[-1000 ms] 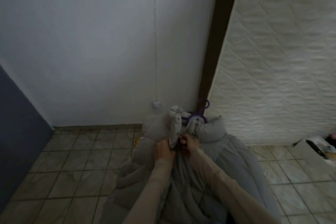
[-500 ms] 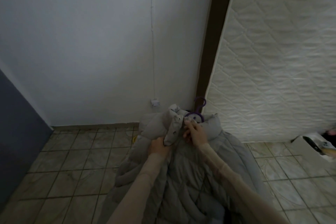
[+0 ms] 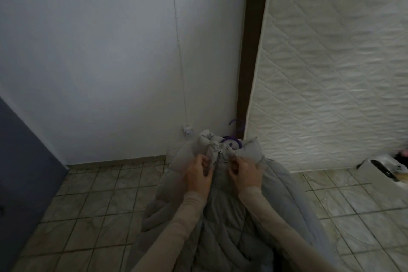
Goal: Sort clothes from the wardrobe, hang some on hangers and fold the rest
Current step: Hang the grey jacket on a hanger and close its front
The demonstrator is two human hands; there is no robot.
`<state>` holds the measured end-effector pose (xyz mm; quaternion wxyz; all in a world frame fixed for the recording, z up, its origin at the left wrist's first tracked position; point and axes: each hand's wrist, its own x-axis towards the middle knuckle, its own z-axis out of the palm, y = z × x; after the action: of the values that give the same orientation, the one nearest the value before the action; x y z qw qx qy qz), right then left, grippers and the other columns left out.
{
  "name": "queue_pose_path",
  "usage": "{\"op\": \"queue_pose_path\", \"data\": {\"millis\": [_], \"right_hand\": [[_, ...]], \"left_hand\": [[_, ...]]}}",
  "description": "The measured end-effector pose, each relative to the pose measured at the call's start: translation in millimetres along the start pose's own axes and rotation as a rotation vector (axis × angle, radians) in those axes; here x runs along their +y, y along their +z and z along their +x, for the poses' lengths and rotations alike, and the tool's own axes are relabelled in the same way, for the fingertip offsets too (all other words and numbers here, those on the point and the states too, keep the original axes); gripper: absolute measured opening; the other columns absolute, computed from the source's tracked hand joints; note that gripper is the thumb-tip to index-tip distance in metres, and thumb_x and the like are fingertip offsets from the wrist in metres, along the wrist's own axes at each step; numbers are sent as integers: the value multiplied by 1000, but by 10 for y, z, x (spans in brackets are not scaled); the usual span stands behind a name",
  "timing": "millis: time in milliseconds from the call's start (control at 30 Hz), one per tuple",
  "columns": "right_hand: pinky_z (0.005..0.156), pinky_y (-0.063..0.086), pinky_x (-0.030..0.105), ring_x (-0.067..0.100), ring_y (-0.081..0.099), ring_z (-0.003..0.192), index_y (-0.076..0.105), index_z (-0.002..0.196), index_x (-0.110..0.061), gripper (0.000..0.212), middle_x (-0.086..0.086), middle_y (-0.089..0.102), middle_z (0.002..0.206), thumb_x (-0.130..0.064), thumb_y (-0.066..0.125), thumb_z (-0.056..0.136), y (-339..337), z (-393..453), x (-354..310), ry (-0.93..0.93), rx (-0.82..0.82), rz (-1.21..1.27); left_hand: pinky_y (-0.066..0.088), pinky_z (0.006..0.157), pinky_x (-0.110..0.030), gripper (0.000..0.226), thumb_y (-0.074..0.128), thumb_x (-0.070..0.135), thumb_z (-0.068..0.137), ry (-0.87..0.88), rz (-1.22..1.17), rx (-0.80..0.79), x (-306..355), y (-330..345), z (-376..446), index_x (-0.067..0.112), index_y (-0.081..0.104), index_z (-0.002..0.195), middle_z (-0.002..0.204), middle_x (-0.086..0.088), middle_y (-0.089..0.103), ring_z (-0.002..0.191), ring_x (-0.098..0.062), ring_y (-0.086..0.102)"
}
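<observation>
At the collar, left hand (image 3: 198, 175) and right hand (image 3: 245, 172) now each pinch 1 edge of the jacket (image 3: 223, 216), the right having come down off the hanger (image 3: 235, 139); snapping shut looks next.

The pale grey quilted puffer coat (image 3: 223, 223) is a soft, matt padded cloth stitched into puffy channels, with small shiny metal snap studs (image 3: 221, 150) along its front edges, and the purple hanger (image 3: 234, 137) poking from its collar at 12 o'clock looks like smooth plastic. The person's beige long sleeves (image 3: 176, 229) are a thin, matt, close-fitting knit. At 3 o'clock the white mattress (image 3: 331, 73) shows a diamond-quilted cloth with a faint sheen, the white wall (image 3: 99, 51) at 10 o'clock is smooth matt paint, and the beige floor tiles (image 3: 92, 210) are slightly glossy with dark rough grout lines.
</observation>
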<state>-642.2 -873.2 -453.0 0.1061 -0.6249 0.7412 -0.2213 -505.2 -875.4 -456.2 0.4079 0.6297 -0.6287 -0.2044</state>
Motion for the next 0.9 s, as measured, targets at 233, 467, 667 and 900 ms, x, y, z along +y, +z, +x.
{"op": "queue_pose_path", "data": {"millis": [233, 467, 667, 900], "right_hand": [[109, 17, 40, 14, 54, 114, 60, 113, -27, 25, -4, 63, 117, -31, 45, 94, 73, 170, -131, 79, -59, -149], [106, 19, 35, 16, 57, 110, 63, 107, -24, 23, -1, 66, 113, -35, 47, 93, 52, 354, -48, 87, -184, -152], [109, 18, 36, 22, 55, 115, 61, 115, -25, 33, 1, 63, 120, -45, 50, 91, 40, 459, 183, 54, -343, -45], [106, 22, 36, 21, 55, 114, 64, 110, -21, 33, 1, 64, 117, -45, 56, 89, 63, 531, 264, 40, -396, 85]], "left_hand": [[47, 70, -31, 6, 67, 8, 82, -190, 27, -17, 58, 91, 113, 2, 65, 84, 83, -16, 69, 78, -27, 63], [36, 61, -19, 11, 68, -2, 78, -295, -74, -139, 149, 188, 202, 7, 63, 83, 81, -14, 64, 74, -16, 54], [43, 62, -21, 13, 77, 10, 73, -229, -35, -154, 210, 314, 185, 9, 65, 79, 73, -9, 64, 67, -16, 54], [48, 71, -34, 15, 72, 25, 74, -44, 237, -78, 220, 372, 129, 18, 60, 67, 71, -4, 68, 70, -26, 64]]}}
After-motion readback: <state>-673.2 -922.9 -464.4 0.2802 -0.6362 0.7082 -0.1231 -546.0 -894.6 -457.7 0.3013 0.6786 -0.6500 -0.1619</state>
